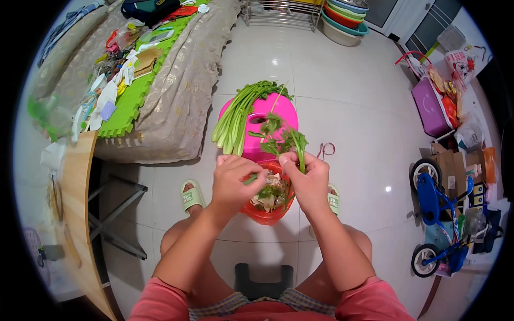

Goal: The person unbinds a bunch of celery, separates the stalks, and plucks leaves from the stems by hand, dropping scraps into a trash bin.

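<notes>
Leafy celery [284, 143] is gripped in my right hand [309, 179], its stalks between thumb and fingers and its leaves spreading over the stool. My left hand [233, 181] is closed to the left of it, with a small green piece of celery showing at its fingers. Below and between both hands sits a red plastic bag [262, 216], open at the top, with leaves and pale scraps inside. A bunch of celery [235, 117] lies on the left side of the pink stool [286, 109], just beyond my hands.
To the left are a cloth-covered bed [179, 96] with a green foam mat and clutter, and a wooden board [80, 182]. A blue child's bike [433, 208] and a purple bin [431, 107] stand at right. Stacked basins [342, 27] and a metal rack [281, 16] are behind.
</notes>
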A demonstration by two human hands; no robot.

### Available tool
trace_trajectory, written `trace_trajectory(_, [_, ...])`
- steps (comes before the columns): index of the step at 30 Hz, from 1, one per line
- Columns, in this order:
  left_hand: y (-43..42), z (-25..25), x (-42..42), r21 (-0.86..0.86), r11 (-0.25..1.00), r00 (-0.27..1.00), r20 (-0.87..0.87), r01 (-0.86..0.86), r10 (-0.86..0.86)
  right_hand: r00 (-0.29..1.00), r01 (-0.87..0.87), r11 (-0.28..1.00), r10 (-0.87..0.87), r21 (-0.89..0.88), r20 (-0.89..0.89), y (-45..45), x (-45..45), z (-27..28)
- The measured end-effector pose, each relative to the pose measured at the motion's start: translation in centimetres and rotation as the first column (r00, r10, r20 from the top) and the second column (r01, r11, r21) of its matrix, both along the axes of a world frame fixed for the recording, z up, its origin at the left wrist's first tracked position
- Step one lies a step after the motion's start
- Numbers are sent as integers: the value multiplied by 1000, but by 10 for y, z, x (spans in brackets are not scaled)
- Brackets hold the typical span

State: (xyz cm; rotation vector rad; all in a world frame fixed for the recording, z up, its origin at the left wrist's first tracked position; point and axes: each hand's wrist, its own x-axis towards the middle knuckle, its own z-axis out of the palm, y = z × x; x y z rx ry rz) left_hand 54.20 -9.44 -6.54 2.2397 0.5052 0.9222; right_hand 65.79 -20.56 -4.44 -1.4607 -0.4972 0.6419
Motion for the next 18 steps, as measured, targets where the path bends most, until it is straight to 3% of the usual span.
trace_trajectory(4, [-1, 2, 2, 148, 987, 995, -87, 66, -54, 999, 14, 1000, -14, 5, -47, -1, 3, -2])
trace_trajectory(7, [-1, 6, 1, 207, 978, 998, -54, 4, 8, 996, 4, 1000, -6, -25, -89, -4, 3, 1])
trace_trajectory(9, [-4, 10, 2, 132, 982, 988, 89, -134, 123, 995, -2, 1000, -1, -23, -104, -6, 1, 5])
trace_trajectory(12, [-6, 11, 5, 196, 969, 974, 195, -153, 114, 992, -21, 999, 18, -26, -123, -7, -1, 8])
trace_trajectory(18, [-3, 12, 7, 327, 941, 987, 160, -83, 31, 984, -105, 995, 104, 2, -143, -7, -5, 6])
